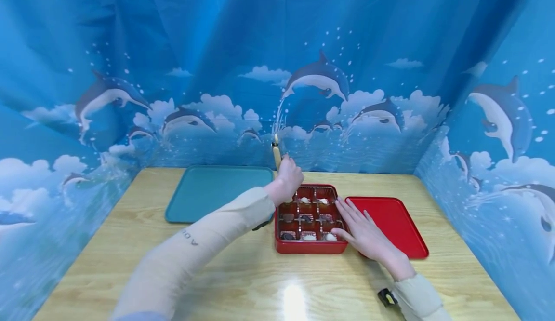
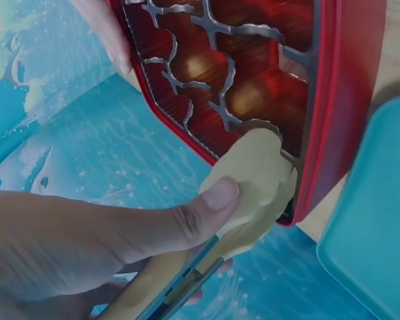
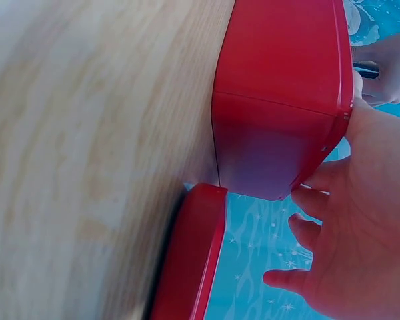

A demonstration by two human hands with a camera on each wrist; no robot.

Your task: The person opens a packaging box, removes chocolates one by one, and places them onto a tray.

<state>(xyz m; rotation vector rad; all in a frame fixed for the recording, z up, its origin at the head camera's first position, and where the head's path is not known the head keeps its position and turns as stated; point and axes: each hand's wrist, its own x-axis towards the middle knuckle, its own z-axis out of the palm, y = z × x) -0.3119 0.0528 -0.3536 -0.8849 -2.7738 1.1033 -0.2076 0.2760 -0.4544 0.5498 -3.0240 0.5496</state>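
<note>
My left hand (image 1: 289, 179) grips a pair of cream-coloured tongs (image 2: 253, 167) over the far left corner of a red box (image 1: 311, 248). Seen from the left wrist, the thumb presses on the tongs, and their broad tips come together at the corner compartment; what lies between them is hidden. A clear divider (image 1: 299, 209) splits the box into compartments holding dark and white pieces that look like chocolates (image 1: 331, 236). My right hand (image 1: 364, 236) rests along the box's right rim, fingers stretched out and thumb near the front corner.
A teal tray (image 1: 217, 191) lies left of the box, partly behind the left arm. On the right is a red lid or tray (image 1: 394, 222), partly under the right hand. A blue dolphin-print curtain (image 1: 243, 46) borders the wooden table (image 1: 243, 282).
</note>
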